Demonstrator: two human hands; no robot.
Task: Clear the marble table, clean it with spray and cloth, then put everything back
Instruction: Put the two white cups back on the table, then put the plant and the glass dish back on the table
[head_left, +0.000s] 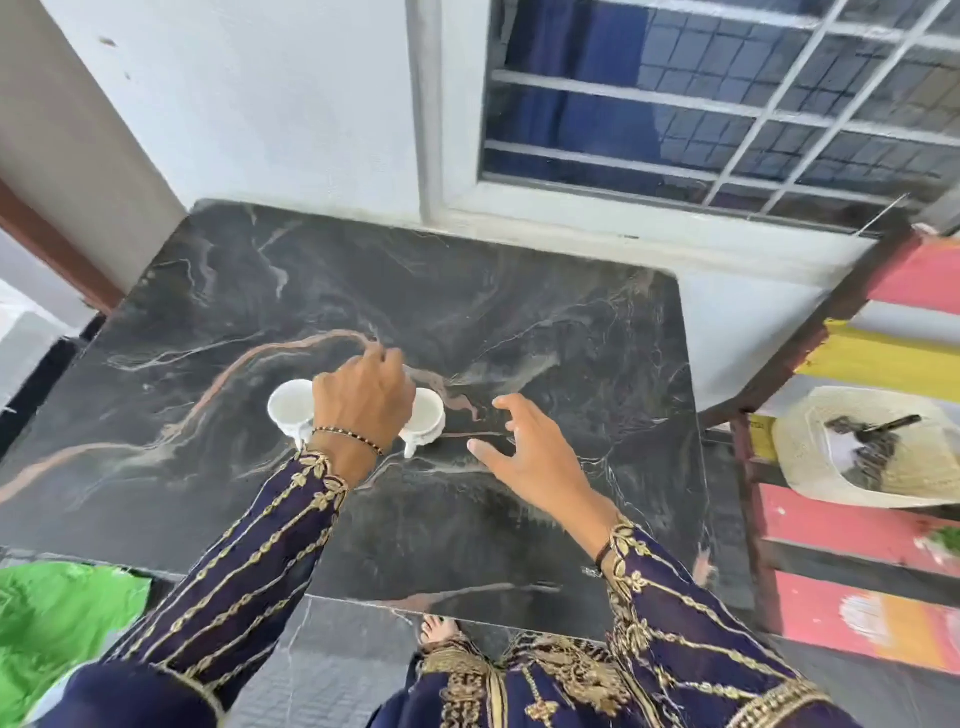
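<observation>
Two white cups (428, 415) sit side by side mid-table (571, 338) on the dark marble. Left hand (363, 400) is over them, between the two; can't tell if its grip is on either cup. Right hand (524, 449) hovers just right of them, grip released, fingers spread.

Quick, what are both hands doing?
Left hand: over two white cups; grip cannot be told.
Right hand: open, empty, above the marble table.

head cam | looks steeply down, close over marble table (545, 332) | faces window wall (291, 104)
</observation>
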